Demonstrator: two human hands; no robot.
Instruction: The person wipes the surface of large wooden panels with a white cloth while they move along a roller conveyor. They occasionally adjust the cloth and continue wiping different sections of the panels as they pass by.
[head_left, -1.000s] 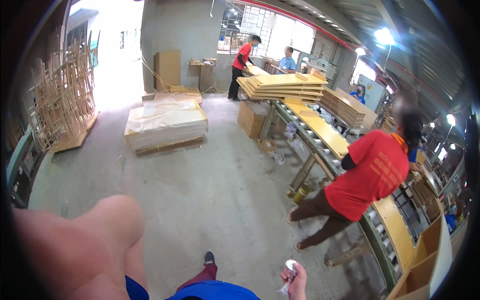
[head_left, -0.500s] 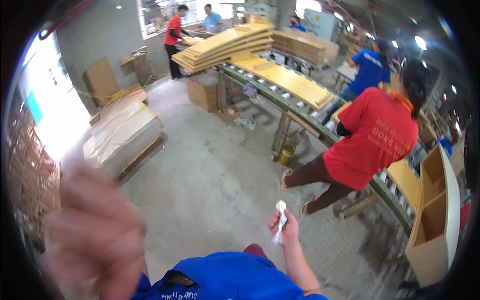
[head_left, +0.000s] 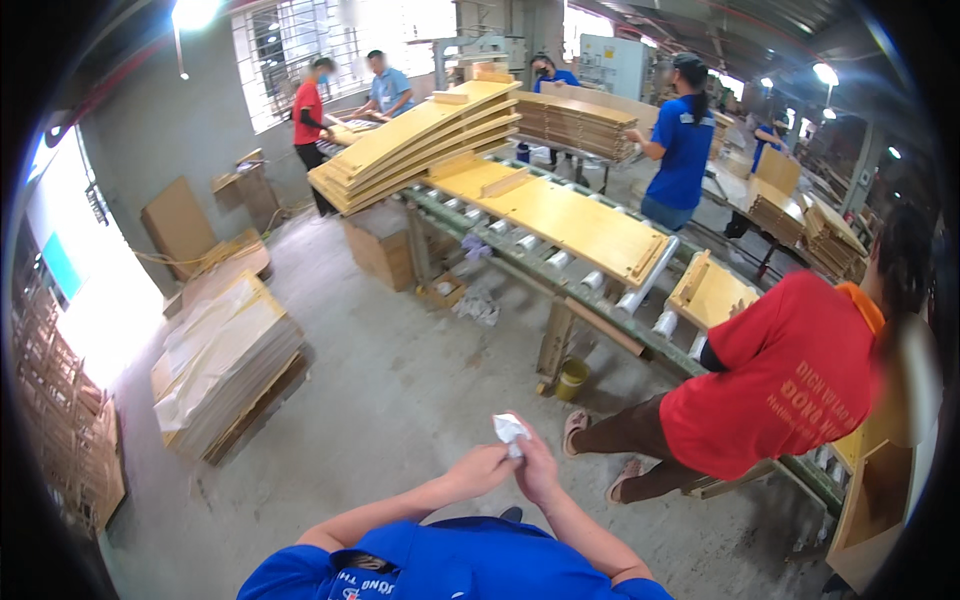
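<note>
In front of my blue shirt, both of my hands meet at a small white crumpled plastic wrapper. My right hand is closed round it, and its upper end sticks out above the fingers. My left hand is closed too, its fingertips pinched at the wrapper's lower edge, against the right hand. Whatever may be inside the wrapper is hidden.
A roller conveyor carrying yellow wooden panels crosses ahead to the right. A co-worker in a red shirt stands beside it. A stack of wrapped boards lies at left; a yellow bucket stands under the conveyor.
My left hand has come down from the near left to meet the right hand at the wrapper. The view has shifted; the red-shirted co-worker now leans over the conveyor.
</note>
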